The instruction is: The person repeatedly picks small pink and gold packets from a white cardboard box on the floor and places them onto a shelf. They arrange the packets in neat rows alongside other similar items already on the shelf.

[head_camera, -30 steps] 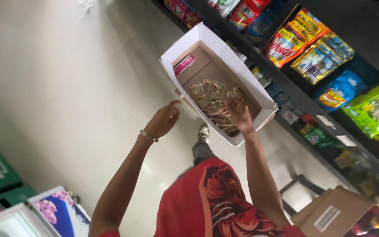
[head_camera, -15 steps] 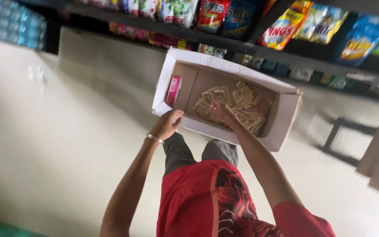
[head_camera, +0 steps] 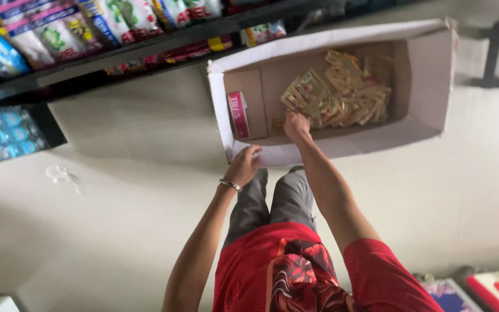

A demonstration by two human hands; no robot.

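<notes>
I hold a white cardboard box (head_camera: 342,147) in front of me, its open top facing me. My left hand (head_camera: 244,166), with a thin metal bracelet at the wrist, grips the box's near wall by its left corner. My right hand (head_camera: 297,125) reaches inside, its fingers closed on the left end of a pile of golden sachets (head_camera: 345,95). A small pink carton (head_camera: 239,114) lies against the box's left inner wall. Below the box I see my grey trousers and red patterned shirt.
A dark shelf (head_camera: 163,43) lined with colourful snack packets (head_camera: 116,20) runs along the top left. Blue packs (head_camera: 1,136) sit on a lower shelf at the left. A black metal frame (head_camera: 495,52) stands at the top right. Red and printed items (head_camera: 492,286) lie at the bottom right.
The view has swung, so the box now sits higher and further right and the shelf has gone to the top left. Both hands keep their places on the box and the sachets.
</notes>
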